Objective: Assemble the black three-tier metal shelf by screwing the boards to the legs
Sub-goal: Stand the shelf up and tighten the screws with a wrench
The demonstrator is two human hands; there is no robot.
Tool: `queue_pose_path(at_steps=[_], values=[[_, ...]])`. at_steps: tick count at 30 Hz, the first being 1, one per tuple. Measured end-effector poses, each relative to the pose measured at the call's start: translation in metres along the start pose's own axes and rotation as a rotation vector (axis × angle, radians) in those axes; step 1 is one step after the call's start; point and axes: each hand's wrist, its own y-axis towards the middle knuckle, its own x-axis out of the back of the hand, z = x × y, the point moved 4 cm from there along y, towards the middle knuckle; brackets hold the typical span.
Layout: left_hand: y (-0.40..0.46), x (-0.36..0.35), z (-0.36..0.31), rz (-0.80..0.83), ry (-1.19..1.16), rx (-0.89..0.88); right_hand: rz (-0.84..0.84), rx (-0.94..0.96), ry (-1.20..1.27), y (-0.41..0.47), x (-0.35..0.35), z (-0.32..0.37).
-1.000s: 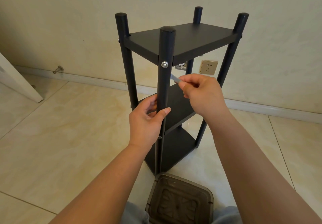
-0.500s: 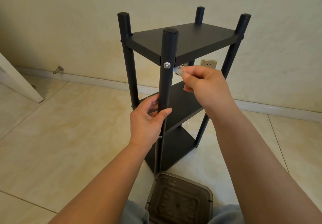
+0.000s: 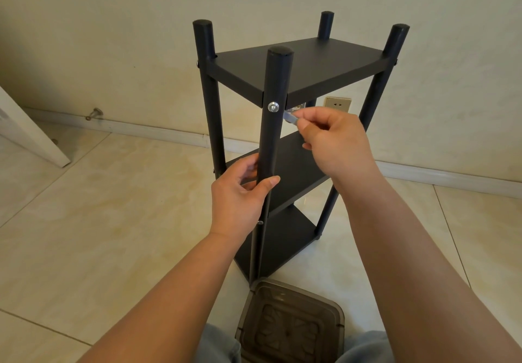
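Observation:
The black three-tier shelf (image 3: pixel 305 63) stands upright on the tiled floor with all three boards between its four legs. My left hand (image 3: pixel 243 193) grips the nearest leg (image 3: pixel 272 142) at about the middle board's height. A silver screw (image 3: pixel 273 106) shows in that leg at the top board's edge. My right hand (image 3: pixel 336 142) pinches a small silver tool (image 3: pixel 291 116), its tip just right of the screw, beside the leg and under the top board.
A brown translucent plastic box (image 3: pixel 291 326) lies on the floor between my knees, right in front of the shelf's foot. A white door edge (image 3: pixel 31 136) and a door stopper (image 3: pixel 94 113) are at the left. A wall socket (image 3: pixel 337 104) is behind the shelf.
My right hand rose with the small tool from the middle of the leg up to the screw at the top board. The left hand kept its grip on the leg.

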Motion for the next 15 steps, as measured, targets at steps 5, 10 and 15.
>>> queue_pose_path(at_steps=[5,10,15], values=[[0.002,0.000,0.003,-0.005,0.021,-0.005,0.121,0.013,-0.033,-0.003,-0.009,-0.005],[0.005,0.003,0.003,0.022,0.169,-0.064,0.135,-0.002,-0.131,-0.003,-0.015,-0.012],[0.006,0.009,0.011,0.067,0.364,-0.066,0.118,-0.069,-0.277,-0.002,-0.017,-0.030]])
